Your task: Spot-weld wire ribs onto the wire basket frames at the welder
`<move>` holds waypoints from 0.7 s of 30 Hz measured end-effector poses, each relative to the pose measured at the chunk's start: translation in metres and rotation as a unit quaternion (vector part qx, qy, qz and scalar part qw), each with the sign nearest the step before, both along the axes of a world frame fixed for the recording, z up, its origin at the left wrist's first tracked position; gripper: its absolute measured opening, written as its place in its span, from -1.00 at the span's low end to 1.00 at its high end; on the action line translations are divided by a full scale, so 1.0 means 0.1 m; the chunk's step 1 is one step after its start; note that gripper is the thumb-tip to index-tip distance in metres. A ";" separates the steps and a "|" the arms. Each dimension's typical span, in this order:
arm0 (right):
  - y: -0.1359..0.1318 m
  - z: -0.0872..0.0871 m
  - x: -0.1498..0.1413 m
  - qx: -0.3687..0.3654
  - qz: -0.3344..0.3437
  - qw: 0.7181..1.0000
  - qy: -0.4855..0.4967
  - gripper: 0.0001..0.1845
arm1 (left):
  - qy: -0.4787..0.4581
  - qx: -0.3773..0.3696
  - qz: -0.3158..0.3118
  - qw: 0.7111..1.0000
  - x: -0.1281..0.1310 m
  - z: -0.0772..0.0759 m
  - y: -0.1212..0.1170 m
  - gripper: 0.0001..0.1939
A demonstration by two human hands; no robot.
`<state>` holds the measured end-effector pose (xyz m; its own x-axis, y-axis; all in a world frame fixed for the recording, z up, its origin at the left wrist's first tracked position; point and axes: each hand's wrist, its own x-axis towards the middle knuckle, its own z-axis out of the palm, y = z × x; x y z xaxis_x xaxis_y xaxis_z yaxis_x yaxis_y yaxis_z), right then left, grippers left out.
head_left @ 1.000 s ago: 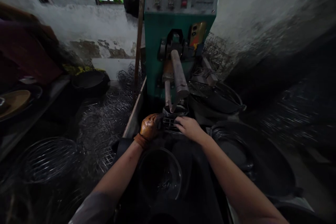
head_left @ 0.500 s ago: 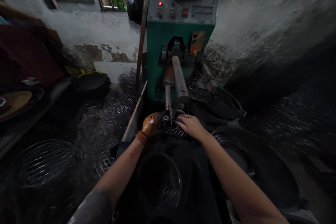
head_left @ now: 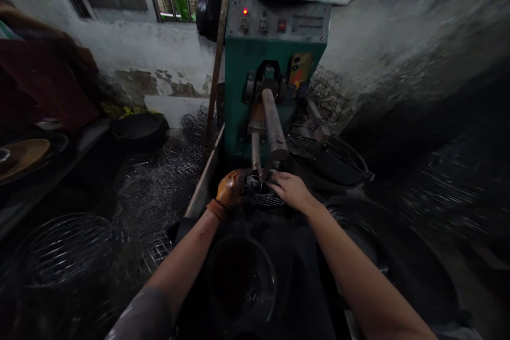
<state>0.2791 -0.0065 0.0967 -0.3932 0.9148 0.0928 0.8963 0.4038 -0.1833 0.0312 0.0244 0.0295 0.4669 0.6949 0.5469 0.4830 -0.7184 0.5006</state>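
Note:
A small wire rack (head_left: 268, 200) of parallel metal rods lies between my two hands, under the tips of the green spot-welding machine (head_left: 238, 117). My left hand (head_left: 232, 189), in an orange-brown glove, is closed on the rack's left side, its fingertips partly hidden. On the right side, my bare right hand (head_left: 290, 189) pinches the rack with thumb and fingers. Just above the rack, the thick upper electrode arm (head_left: 274, 125) and the thinner lower arm (head_left: 255, 149) come forward from the machine. Their pointed tips sit between my hands, close to the wires; contact is too dark to tell.
Below my forearms stands a dark round bowl (head_left: 242, 279). Heaped wire rings (head_left: 159, 186) and a round wire grate (head_left: 69, 249) lie to the left. Large dark pans (head_left: 398, 255) stand at the right. A wooden board edge (head_left: 205, 175) runs beside my left hand.
The camera view has shifted slightly, so the machine appears a little lower. Both hands keep their hold on the wire rack in almost the same place.

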 end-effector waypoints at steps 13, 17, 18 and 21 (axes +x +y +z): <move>0.04 0.00 -0.03 -0.021 -0.027 0.999 0.041 -0.80 | 0.029 -0.011 0.025 0.999 0.01 -0.01 0.07 -0.34; 0.08 -0.08 0.14 -0.011 -0.041 0.975 0.217 -0.76 | 0.040 -0.001 0.020 0.999 0.02 -0.01 0.12 -0.38; 0.09 -0.10 0.22 -0.004 -0.061 0.964 0.258 -0.73 | 0.042 -0.002 0.024 0.999 0.03 -0.02 0.13 -0.37; 0.08 -0.18 0.44 -0.037 -0.128 0.941 0.312 -0.62 | 0.035 -0.010 0.034 0.999 0.01 -0.04 0.11 -0.37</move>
